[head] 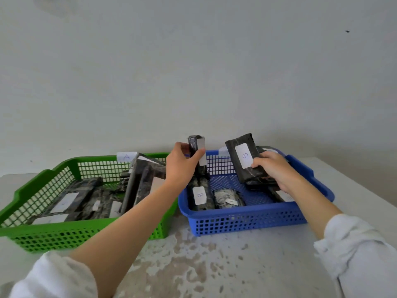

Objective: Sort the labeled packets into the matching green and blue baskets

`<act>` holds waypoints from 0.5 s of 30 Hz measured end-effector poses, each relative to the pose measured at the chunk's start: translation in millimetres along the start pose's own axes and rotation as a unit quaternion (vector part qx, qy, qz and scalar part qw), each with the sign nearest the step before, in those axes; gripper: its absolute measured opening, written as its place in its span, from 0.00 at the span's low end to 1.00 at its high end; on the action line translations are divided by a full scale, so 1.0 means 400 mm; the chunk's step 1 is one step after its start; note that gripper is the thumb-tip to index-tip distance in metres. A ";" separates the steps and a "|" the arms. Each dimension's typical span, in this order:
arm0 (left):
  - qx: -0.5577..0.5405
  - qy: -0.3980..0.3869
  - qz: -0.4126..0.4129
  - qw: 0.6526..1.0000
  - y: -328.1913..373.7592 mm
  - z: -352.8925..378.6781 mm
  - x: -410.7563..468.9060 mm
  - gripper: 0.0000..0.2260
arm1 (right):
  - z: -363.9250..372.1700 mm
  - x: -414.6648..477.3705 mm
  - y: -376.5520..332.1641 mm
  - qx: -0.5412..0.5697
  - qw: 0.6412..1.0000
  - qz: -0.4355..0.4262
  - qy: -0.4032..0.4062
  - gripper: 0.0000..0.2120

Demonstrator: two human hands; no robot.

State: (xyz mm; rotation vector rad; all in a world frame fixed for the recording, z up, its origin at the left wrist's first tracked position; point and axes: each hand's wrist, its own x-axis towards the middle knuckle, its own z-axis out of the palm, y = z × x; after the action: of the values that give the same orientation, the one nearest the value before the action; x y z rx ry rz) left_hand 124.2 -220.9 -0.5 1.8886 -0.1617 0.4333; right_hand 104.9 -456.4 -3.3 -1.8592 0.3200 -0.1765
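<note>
1. head view: the left hand (182, 166) pinches a narrow dark packet (196, 147) between thumb and fingers. it holds it upright above the spot where the 2 baskets meet. the white label is turned partly away, so i cannot read its letter.
2. the right hand (272, 171) grips a wider packet (242, 155) over the blue basket (247, 214). the packet is tilted back so its "b" label faces the camera, which looks like a check of the letter before it goes in.
3. the blue basket sits toward the back right of the tabletop (214, 265). near its front wall lie a packet marked "b" (199, 195) and a mottled packet (227, 198). more dark packets lie under the right hand.
4. the green basket (64, 164) sits toward the back left, just beside the blue one. a paper tag marked "a" (126, 157) is on its back wall. several dark packets (86, 198) lie and lean inside, with letters too blurred to read.
5. the sort seems well along, with the 2 held packets not yet placed.
</note>
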 end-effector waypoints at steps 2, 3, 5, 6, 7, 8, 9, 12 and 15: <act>0.010 -0.008 0.001 1.000 -0.016 0.014 -0.010 0.14 | -0.012 -0.002 -0.001 -0.002 1.000 -0.001 -0.019 0.16; 0.016 -0.009 0.009 1.000 -0.021 0.020 -0.015 0.14 | -0.017 -0.003 -0.001 0.003 0.999 -0.002 -0.037 0.20; 0.030 -0.004 0.031 0.999 -0.026 0.028 -0.023 0.14 | -0.028 -0.004 0.000 0.022 0.994 -0.002 -0.108 0.30; 0.037 0.001 0.042 0.998 -0.027 0.030 -0.026 0.15 | -0.032 -0.005 0.001 0.026 0.988 0.000 -0.149 0.36; 0.039 0.006 0.049 0.998 -0.027 0.031 -0.027 0.15 | -0.035 -0.005 0.003 0.020 0.983 0.003 -0.184 0.42; 0.034 0.011 0.052 0.998 -0.027 0.030 -0.027 0.15 | -0.038 -0.007 0.005 0.008 0.978 0.002 -0.207 0.46; 0.027 0.017 0.049 0.998 -0.028 0.029 -0.025 0.15 | -0.039 -0.009 0.006 -0.007 0.976 -0.001 -0.218 0.47; 0.021 0.030 0.045 0.998 -0.032 0.025 -0.022 0.15 | -0.044 -0.011 0.002 -0.046 0.976 -0.004 -0.212 0.43; 0.025 0.026 0.051 0.998 -0.034 0.026 -0.022 0.15 | -0.047 -0.012 -0.002 -0.126 0.975 0.009 -0.184 0.37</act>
State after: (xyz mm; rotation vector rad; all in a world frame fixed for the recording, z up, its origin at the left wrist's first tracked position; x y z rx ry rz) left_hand 122.6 -226.7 -18.9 1.9216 -0.2144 0.5597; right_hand 95.1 -471.8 3.6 -2.0919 0.1056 0.2312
